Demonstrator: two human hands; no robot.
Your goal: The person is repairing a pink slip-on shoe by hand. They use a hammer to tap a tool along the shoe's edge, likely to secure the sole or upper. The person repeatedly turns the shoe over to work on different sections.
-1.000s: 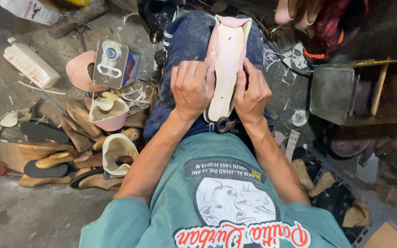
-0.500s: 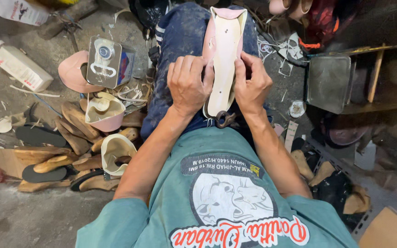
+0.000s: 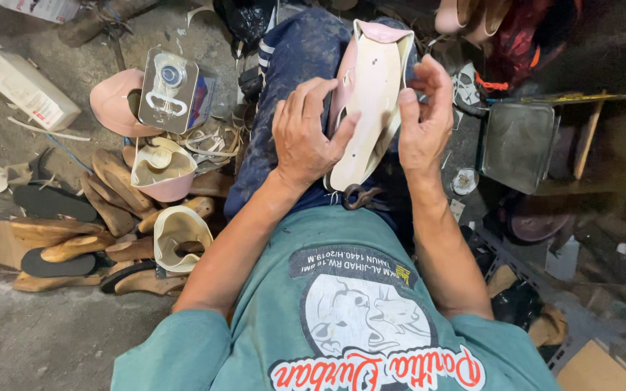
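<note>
A pale pink shoe upper on its last (image 3: 368, 101) rests sole-up on my lap over dark blue trousers (image 3: 291, 65). My left hand (image 3: 307, 134) lies on its left side, fingers pressing the edge. On the right side, my right hand (image 3: 423, 119) pinches the pink rim between thumb and fingers. A dark metal hook-shaped tool (image 3: 356, 195) lies just below the shoe's near end.
To the left on the concrete floor are a square metal can (image 3: 172, 90), a white plastic bottle (image 3: 27, 90), pink and cream shoe uppers (image 3: 162, 174), wooden lasts and black soles (image 3: 74, 232). A metal tray (image 3: 519, 145) and wooden pieces stand at right.
The view has moved closer. My right hand has shifted up the shoe's right edge and now pinches the rim; my left hand stays pressed on the left side.
</note>
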